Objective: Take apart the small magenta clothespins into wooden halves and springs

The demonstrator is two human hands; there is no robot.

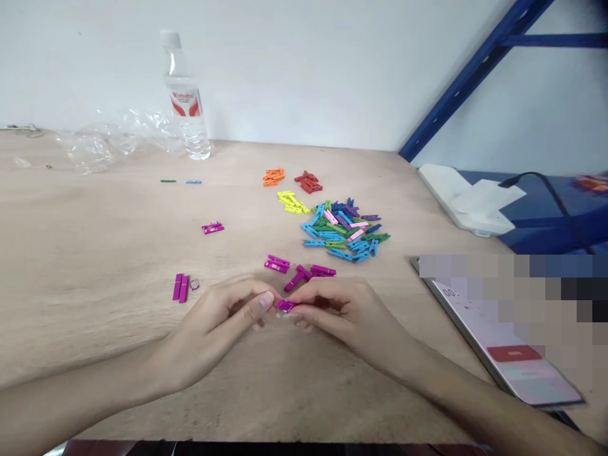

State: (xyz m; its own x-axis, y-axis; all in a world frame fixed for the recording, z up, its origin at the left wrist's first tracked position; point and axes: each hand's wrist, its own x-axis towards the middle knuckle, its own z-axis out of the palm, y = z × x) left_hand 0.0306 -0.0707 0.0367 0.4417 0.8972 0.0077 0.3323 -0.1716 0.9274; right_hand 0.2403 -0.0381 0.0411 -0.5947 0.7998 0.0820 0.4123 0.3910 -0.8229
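Both hands — left hand (pixel 223 323), right hand (pixel 342 313) — are pinching a small magenta clothespin (pixel 285 306) between closed fingertips, its glossy plastic showing above a plywood table (pixel 95 253).

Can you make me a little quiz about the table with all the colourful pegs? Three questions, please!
1. Pick one: what colour is the peg pinched between the left hand and the right hand? A green, B magenta, C orange.
2. True or false: the water bottle lies on its side.
3. Fill the gap: the small pile right beside the orange pile is ___.
Key: 1 B. 2 False, it stands upright. 3 red, the red pile.
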